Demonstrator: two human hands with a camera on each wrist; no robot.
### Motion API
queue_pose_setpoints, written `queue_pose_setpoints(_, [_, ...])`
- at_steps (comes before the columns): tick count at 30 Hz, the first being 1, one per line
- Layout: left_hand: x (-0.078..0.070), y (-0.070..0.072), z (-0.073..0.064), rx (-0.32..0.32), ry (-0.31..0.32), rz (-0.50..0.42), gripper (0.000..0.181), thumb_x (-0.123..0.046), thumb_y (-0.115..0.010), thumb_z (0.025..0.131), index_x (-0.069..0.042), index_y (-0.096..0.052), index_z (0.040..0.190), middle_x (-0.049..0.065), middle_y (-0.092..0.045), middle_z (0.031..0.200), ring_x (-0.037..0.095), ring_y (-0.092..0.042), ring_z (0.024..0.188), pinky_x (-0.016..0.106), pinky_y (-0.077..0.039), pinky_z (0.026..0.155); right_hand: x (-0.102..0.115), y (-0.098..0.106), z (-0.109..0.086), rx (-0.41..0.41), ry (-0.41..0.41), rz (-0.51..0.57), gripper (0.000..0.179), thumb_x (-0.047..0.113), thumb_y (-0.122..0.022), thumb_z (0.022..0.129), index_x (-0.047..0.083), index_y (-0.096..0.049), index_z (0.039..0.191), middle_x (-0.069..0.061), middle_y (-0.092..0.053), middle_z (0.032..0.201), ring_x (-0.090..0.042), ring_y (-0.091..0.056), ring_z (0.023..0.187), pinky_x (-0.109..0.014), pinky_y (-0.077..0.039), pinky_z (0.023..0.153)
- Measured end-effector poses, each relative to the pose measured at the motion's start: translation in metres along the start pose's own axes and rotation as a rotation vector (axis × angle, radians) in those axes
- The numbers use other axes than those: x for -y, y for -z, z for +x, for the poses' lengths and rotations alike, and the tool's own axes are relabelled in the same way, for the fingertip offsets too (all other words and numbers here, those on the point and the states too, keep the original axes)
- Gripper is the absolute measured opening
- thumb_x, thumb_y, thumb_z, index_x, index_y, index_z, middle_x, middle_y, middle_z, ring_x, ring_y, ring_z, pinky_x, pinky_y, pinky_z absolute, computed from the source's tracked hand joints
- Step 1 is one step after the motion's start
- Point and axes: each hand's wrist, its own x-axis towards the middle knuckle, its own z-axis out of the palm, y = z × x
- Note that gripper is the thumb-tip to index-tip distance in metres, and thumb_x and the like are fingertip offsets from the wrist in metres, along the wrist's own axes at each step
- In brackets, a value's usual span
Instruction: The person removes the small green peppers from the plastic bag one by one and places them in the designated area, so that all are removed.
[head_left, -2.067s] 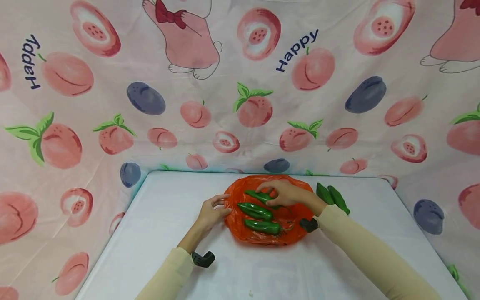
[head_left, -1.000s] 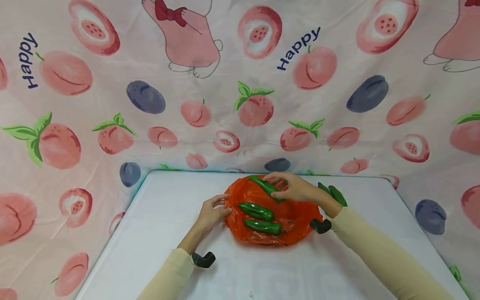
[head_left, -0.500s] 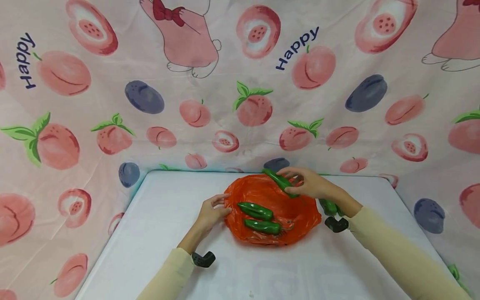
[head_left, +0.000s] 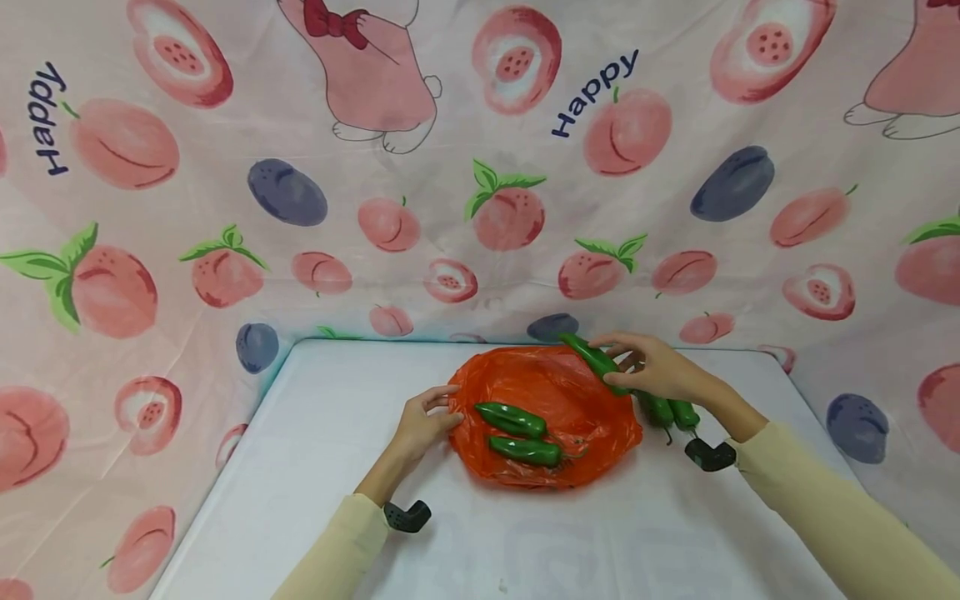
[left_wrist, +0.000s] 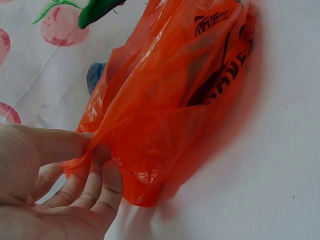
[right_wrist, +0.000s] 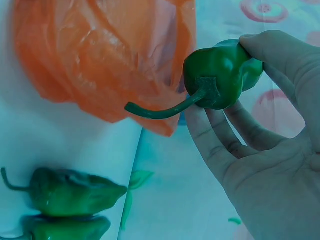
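My right hand (head_left: 656,367) pinches a long green pepper (head_left: 596,358) between thumb and fingers, above the far right edge of an orange plastic bag (head_left: 525,379). In the right wrist view the held pepper (right_wrist: 220,75) shows its curved stem toward the camera. My left hand (head_left: 420,425) is at the bag's left edge. The left wrist view shows its thumb and fingers (left_wrist: 112,180) pinching the thin plastic of the bag (left_wrist: 155,130). Two more green peppers (head_left: 512,420) lie on the bag, one in front of the other.
Two green peppers (head_left: 682,412) lie side by side on the white table (head_left: 360,375), right of the bag and partly behind my right hand. A fruit-print cloth (head_left: 450,192) hangs behind the table's far edge.
My right hand has lifted one pepper off the bag and carried it right and away, toward the two peppers on the table. My left hand has stayed at the bag's edge.
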Motion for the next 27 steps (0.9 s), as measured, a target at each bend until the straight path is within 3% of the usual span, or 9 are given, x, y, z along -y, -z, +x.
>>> queue_pose_setpoints(5, [-0.001, 0.0, 0.001, -0.006, -0.009, -0.018, 0.046, 0.002, -0.072, 0.091, -0.004, -0.064, 0.135, 0.019, -0.062, 0.118, 0.018, -0.065, 0.08, 0.035, -0.061, 0.074, -0.006, 0.005, -0.008, -0.014, -0.005, -0.022, 0.051, 0.016, -0.077, 0.094, 0.011, -0.059, 0.141, -0.02, -0.062, 0.132, -0.03, -0.068, 0.103, -0.035, -0.059, 0.082])
queue_pose_setpoints(11, [-0.005, -0.001, -0.002, -0.005, 0.001, -0.007, 0.047, 0.003, -0.071, 0.091, -0.002, -0.062, 0.137, 0.02, -0.062, 0.119, 0.018, -0.064, 0.08, 0.045, -0.06, 0.081, -0.014, 0.015, -0.025, -0.045, -0.04, -0.038, 0.052, 0.019, -0.077, 0.094, 0.013, -0.059, 0.142, -0.019, -0.062, 0.135, -0.032, -0.067, 0.107, -0.041, -0.058, 0.085])
queue_pose_setpoints(16, [-0.001, 0.0, 0.0, -0.01, -0.004, -0.01, 0.047, 0.001, -0.072, 0.091, -0.005, -0.063, 0.137, 0.019, -0.061, 0.119, 0.019, -0.063, 0.079, 0.039, -0.061, 0.076, -0.023, 0.025, -0.039, -0.066, -0.091, -0.049, 0.052, 0.022, -0.075, 0.095, 0.015, -0.057, 0.144, -0.019, -0.06, 0.138, -0.034, -0.066, 0.11, -0.046, -0.058, 0.086])
queue_pose_setpoints(27, [-0.002, 0.0, -0.001, -0.004, 0.003, -0.018, 0.048, 0.001, -0.072, 0.091, -0.006, -0.064, 0.138, 0.018, -0.06, 0.12, 0.018, -0.063, 0.081, 0.036, -0.06, 0.076, -0.042, 0.038, -0.073, -0.153, -0.174, -0.097, 0.055, 0.023, -0.076, 0.095, 0.012, -0.055, 0.145, -0.022, -0.058, 0.138, -0.041, -0.065, 0.11, -0.051, -0.059, 0.084])
